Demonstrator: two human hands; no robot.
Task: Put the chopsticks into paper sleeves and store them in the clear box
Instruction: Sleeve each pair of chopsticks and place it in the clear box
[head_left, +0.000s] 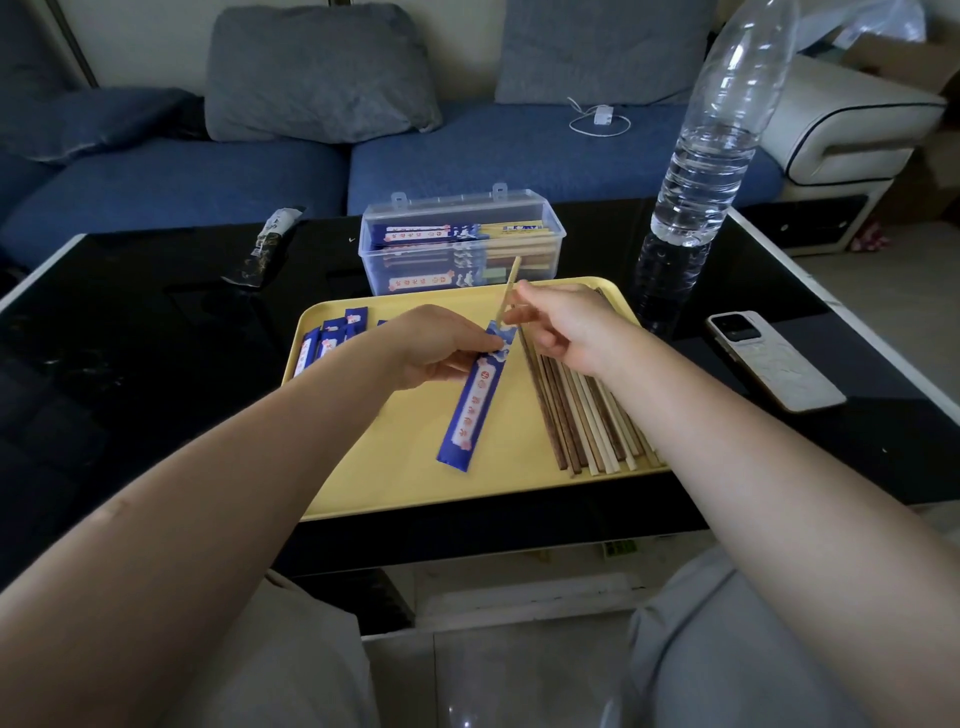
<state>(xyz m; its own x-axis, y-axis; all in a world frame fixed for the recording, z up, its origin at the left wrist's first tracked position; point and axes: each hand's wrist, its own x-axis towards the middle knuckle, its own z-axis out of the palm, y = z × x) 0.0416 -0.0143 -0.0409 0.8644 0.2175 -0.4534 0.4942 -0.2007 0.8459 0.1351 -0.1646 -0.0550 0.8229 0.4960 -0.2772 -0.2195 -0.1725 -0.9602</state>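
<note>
Glossy black glass worktop (130, 332), blue fabric sofa (208, 182) behind. My left hand (436, 345) pinches blue paper sleeve (475, 400); right hand (563, 325) pinches pale wooden chopstick (508, 288) over yellow plastic tray (415, 467).

Water bottle (706, 150), phone (774, 361), sofa (467, 150)

One tray (415, 483) — one clear box (460, 249)

So the tray (363, 488) sits mid-table, loose chopsticks (582, 415) on its right side, spare sleeves (332, 335) at its far left. The clear box (457, 244) is right behind it, sleeved pairs inside I think. Bottle (722, 135) behind-right, phone (774, 358) right of the tray.
</note>
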